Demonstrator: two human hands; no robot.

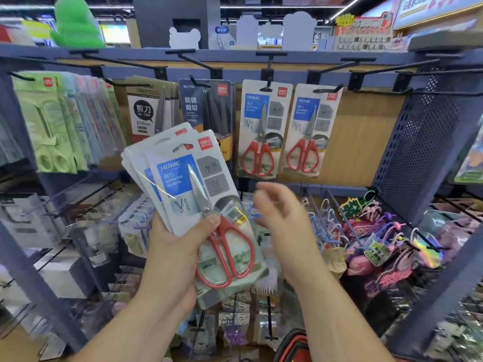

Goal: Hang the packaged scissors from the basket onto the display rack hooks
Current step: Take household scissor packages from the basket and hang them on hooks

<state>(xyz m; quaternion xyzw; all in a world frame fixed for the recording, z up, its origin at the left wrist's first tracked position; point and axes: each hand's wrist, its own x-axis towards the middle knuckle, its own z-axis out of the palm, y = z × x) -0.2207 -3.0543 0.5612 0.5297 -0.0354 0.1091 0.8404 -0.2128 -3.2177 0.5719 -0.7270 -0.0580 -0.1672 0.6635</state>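
We hold a fan of packaged scissors (188,178) in our left hand (172,252), thumb pressed across the front pack. Its long axis tilts up-left, hang holes uppermost. Our right hand (282,218) sits just beside its right edge, fingers (266,205) loosely curled on nothing, nearer the hooks (268,74) up and to the right. The basket (292,346) is cut off below, and the pack count is unclear.
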